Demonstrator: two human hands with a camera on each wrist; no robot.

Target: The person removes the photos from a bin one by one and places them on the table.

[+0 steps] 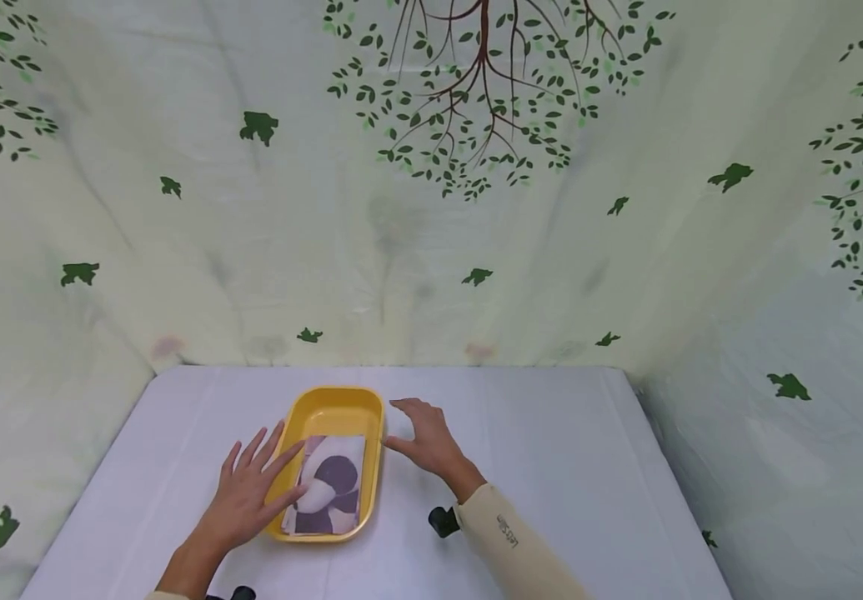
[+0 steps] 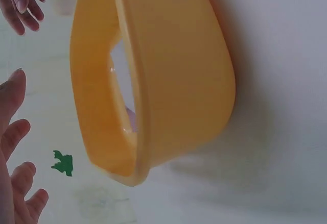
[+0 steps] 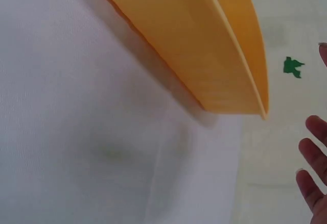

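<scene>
A yellow plastic basin stands on the white table, its long side running away from me. Inside it lies a folded patterned cloth in white, mauve and dark purple, filling the near part. My left hand is spread over the basin's left rim, thumb and forefinger overlapping the cloth in the head view; it holds nothing. Just off the right rim hovers my right hand, fingers extended and thumb pointing at the basin, also holding nothing. In the left wrist view, the basin's wall rises beside the left fingers.
The white-covered table stretches right of the basin. Behind it hangs a pale curtain printed with branches and green leaves. A black wrist device sits below the right cuff.
</scene>
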